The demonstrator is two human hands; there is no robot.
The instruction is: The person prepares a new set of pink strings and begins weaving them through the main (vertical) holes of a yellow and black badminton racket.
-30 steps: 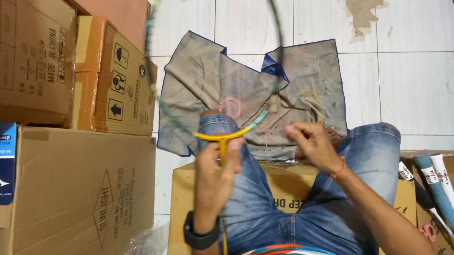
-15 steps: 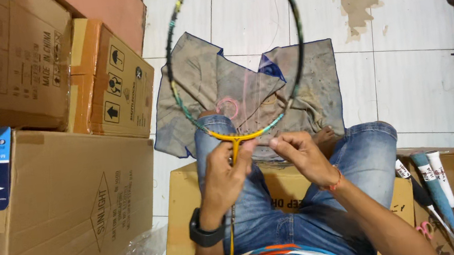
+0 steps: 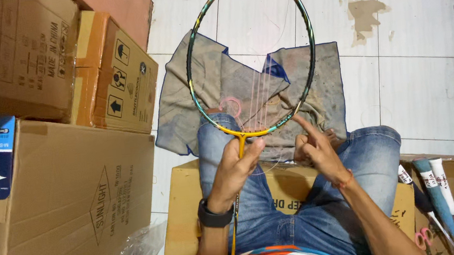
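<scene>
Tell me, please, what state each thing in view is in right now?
Racket frame: upright, partly strung.
Left hand: gripping the racket at its throat.
Right hand: forefinger touching the frame's lower rim.
Cloth: spread, crumpled, stained.
Cardboard boxes: stacked, closed.

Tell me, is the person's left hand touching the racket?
Touching. The head view shows the left hand wrapped around the racket where the yellow shaft meets the frame, thumb pressed against it.
</scene>
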